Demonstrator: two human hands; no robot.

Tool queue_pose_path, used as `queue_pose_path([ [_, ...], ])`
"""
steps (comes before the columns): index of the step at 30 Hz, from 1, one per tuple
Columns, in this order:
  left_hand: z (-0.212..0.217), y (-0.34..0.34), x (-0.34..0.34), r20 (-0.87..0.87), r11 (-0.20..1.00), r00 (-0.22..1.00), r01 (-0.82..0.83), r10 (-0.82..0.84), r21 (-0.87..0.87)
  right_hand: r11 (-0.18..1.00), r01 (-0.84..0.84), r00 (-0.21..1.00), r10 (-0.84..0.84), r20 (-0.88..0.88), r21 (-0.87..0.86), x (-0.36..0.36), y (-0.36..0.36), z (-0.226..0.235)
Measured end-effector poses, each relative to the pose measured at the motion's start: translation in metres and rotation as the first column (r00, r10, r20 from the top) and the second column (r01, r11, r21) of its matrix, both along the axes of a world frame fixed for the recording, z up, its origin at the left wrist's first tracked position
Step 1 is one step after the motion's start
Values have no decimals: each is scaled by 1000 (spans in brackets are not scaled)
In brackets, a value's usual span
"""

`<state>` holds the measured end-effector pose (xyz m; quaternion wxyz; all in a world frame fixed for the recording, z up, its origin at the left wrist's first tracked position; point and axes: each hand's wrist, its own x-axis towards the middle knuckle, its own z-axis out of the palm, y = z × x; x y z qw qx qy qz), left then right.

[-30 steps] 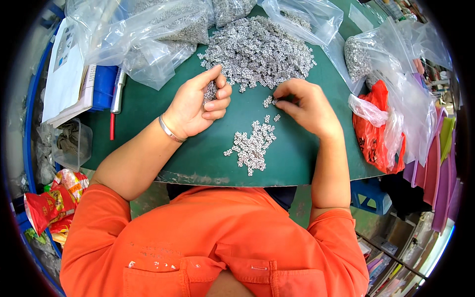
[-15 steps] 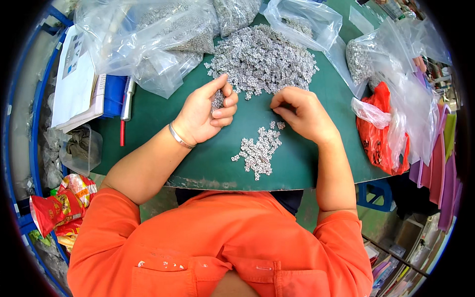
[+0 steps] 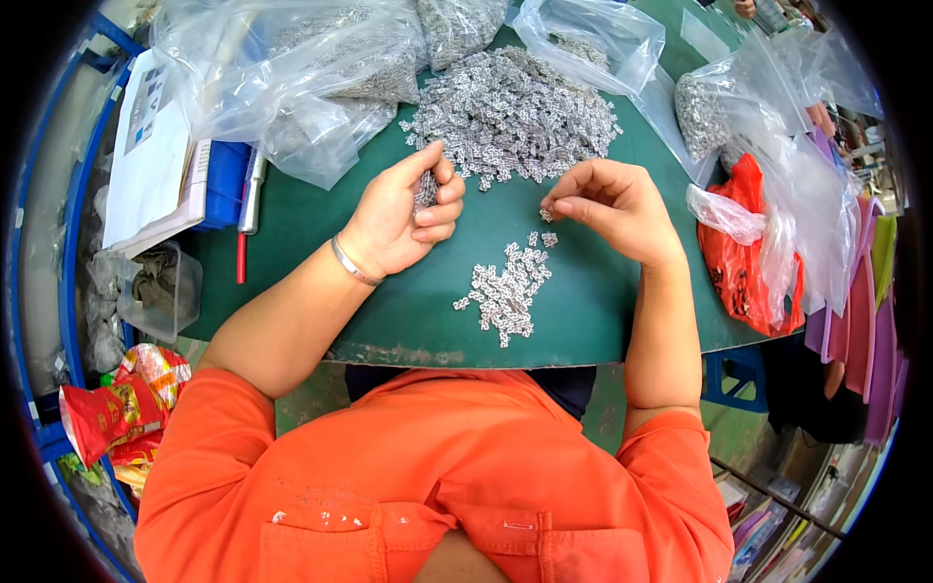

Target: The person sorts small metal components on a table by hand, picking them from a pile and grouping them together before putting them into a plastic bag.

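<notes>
A large heap of small silvery metal pieces (image 3: pixel 515 112) lies on the green tabletop beyond my hands. My left hand (image 3: pixel 403 209), with a metal bangle at the wrist, is curled round a clump of the same pieces (image 3: pixel 425 190), partly hidden by the fingers. My right hand (image 3: pixel 614 209) pinches one small metal piece (image 3: pixel 546 216) between thumb and forefinger, just above the table. Nearer to me, between my forearms, a smaller loose group of pieces (image 3: pixel 507 291) is spread out, two stray ones at its upper right.
Clear plastic bags (image 3: pixel 292 78) of pieces crowd the back left. A red bag (image 3: pixel 743 248) and more clear bags stand at the right. At the left are papers (image 3: pixel 146 185), a red-tipped pen (image 3: pixel 241 255) and a clear tub (image 3: pixel 160 291). A blue stool (image 3: pixel 736 381) is under the table's right edge.
My right hand has turned and shifted slightly right, and a small metal piece now shows at its fingertips. My left hand stays almost in place, still closed round its clump.
</notes>
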<state>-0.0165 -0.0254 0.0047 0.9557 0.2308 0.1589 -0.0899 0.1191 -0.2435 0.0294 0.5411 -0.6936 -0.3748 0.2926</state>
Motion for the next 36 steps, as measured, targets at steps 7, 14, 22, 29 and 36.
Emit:
queue_pose_path([
  [7, -2, 1, 0, 23, 1000, 1000, 5, -5, 1, 986, -95, 974, 121, 193, -138, 0, -1, 3],
  [14, -7, 11, 0, 127, 990, 983, -124, 131, -62, 944, -285, 950, 301, 85, -164, -4, 0, 8],
  [22, -5, 18, 2, 73, 961, 966, -234, 247, -146, 978, -208, 743, 171, 647, -19, -26, 42, -3],
  [29, -3, 14, 6, -6, 953, 965, -260, 262, -157, 979, -206, 710, 156, 687, -10, -22, 40, -12],
  [36, -7, 15, 2, -16, 961, 968, -250, 249, -118, 987, -160, 712, 135, 690, -28, -31, 46, -13],
])
